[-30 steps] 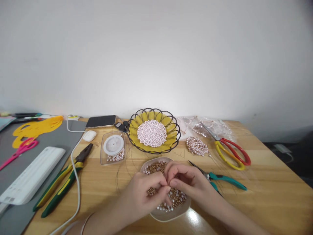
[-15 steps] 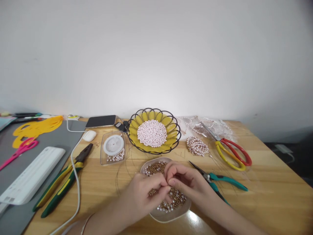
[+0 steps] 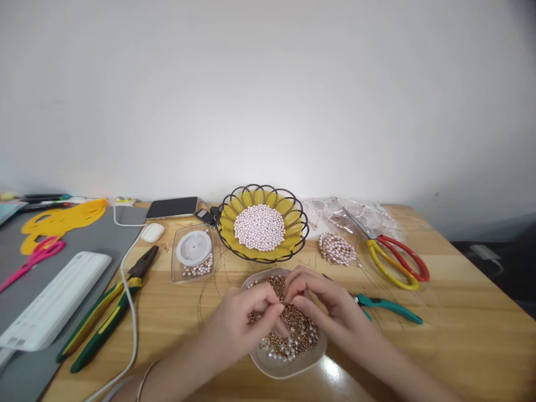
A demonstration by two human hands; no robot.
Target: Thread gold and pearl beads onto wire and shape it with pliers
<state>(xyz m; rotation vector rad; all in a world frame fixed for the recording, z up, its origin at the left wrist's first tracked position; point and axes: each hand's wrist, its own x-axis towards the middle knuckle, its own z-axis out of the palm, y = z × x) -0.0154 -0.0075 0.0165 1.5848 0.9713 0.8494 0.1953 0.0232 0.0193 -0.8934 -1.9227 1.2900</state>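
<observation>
Over the shallow tray [image 3: 288, 368] of gold and pearly beads, both hands work close together. My left hand [image 3: 251, 318] has thumb and forefinger pinched; a tiny pale speck shows at the tips, too small to name. Just right of it, my right hand [image 3: 330, 310] curls with thumb and forefinger nearly meeting, and whatever lies between them is hidden. Gold and pearl beads [image 3: 293, 332] show below the fingers. Partly behind my right hand lie teal-handled pliers [image 3: 389, 306]. Fine line [image 3: 201, 296] loops on the table left of the tray.
Behind the tray stands a yellow basket [image 3: 224, 237] of pale pink beads. A clear box [image 3: 178, 273] holds a white spool. Red-and-yellow scissors [image 3: 397, 262] and a beaded coil [image 3: 337, 249] lie right. Green-handled pliers [image 3: 106, 312], a white cable [image 3: 133, 312] and a power strip [image 3: 58, 296] lie left.
My hands have moved slightly apart, opening a small gap between their fingertips. My right hand has shifted right, covering more of the teal-handled pliers.
</observation>
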